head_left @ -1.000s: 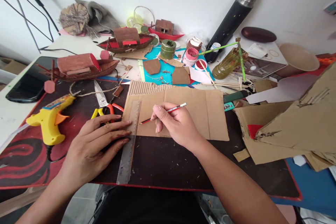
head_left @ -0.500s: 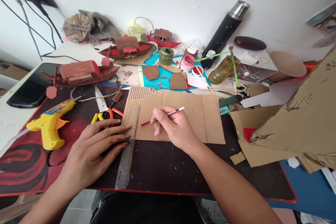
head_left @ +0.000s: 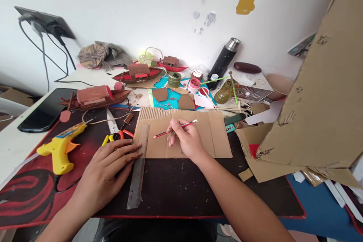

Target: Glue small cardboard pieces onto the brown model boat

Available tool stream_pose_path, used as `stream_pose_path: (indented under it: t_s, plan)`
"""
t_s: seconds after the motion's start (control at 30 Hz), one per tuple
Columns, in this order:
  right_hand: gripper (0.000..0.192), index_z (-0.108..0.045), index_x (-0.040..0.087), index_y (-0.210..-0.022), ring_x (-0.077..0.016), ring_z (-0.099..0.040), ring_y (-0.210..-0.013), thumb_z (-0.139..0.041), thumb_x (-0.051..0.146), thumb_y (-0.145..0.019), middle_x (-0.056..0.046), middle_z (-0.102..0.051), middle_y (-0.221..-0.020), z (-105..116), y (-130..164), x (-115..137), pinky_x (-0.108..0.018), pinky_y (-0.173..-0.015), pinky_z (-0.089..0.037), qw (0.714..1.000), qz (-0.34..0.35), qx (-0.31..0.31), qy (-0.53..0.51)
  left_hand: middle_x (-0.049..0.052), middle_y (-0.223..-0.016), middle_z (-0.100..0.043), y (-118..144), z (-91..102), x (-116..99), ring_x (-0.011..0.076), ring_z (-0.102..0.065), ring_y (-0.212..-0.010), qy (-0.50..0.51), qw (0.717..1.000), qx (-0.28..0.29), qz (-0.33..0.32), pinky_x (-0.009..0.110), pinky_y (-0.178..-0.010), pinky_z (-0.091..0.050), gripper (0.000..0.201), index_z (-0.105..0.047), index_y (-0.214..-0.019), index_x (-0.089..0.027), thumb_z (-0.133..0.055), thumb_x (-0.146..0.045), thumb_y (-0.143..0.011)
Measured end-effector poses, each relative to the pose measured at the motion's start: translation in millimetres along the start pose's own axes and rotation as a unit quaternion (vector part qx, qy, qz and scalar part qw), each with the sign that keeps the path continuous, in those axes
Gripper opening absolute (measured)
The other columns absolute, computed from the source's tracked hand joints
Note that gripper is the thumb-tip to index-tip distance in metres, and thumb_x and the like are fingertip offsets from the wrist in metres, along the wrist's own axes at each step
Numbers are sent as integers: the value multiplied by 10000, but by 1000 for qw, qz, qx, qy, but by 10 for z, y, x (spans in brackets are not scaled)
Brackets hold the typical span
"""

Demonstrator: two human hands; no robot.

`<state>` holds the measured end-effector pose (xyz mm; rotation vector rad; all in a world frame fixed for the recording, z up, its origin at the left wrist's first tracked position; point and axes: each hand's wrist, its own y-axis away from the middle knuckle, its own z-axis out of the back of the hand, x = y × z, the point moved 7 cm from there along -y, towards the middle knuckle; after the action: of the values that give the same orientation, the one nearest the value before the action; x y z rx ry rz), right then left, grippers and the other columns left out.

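Pressing the ruler (head_left: 138, 166) flat near the table's front edge, her left hand (head_left: 106, 170) lay spread; right hand (head_left: 185, 140) pinched a pencil (head_left: 175, 128) over stiff, light cardboard (head_left: 184, 136).

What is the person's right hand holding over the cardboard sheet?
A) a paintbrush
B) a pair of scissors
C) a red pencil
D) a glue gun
C: the right hand grips a red pencil above the cardboard sheet, while the left hand presses on the ruler.
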<state>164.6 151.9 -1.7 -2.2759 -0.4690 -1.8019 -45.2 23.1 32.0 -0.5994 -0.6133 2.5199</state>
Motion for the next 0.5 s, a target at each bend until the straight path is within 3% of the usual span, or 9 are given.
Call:
stream_pose_path:
  t_s: [0.5]
  plan:
    - [678,-687,239,-793,-163,-653,-472,-802,898,-901,40,-641,-556,81,-268,55,-301,-552,-540,1000,11,-12,18,99,-1423,-853,-164,-118,-39,326,-778,-1291,-111,992,13,-50,512,-1125,-547,350,-779,-1397,-227,-520,-212,-1162]
